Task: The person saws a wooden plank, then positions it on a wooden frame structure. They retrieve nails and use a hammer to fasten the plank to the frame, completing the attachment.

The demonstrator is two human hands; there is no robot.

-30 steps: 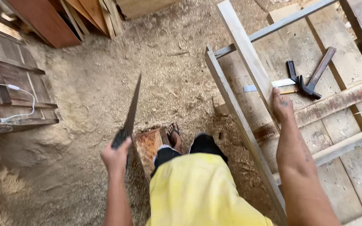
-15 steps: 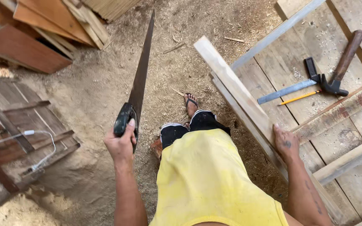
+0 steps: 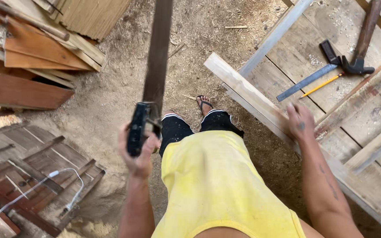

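Left hand grips dark-bladed handsaw; right hand presses pale plank.

Single cam, head-mounted. Looks steeply down over wearer's torso to the sawdust floor. Close range: arms fill lower frame. Saw runs up-frame at centre; wooden counter at right edge. No 2nd view.

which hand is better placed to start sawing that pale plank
Left. The left hand already grips the handsaw by its handle; the right hand rests on the pale plank, likely steadying it.
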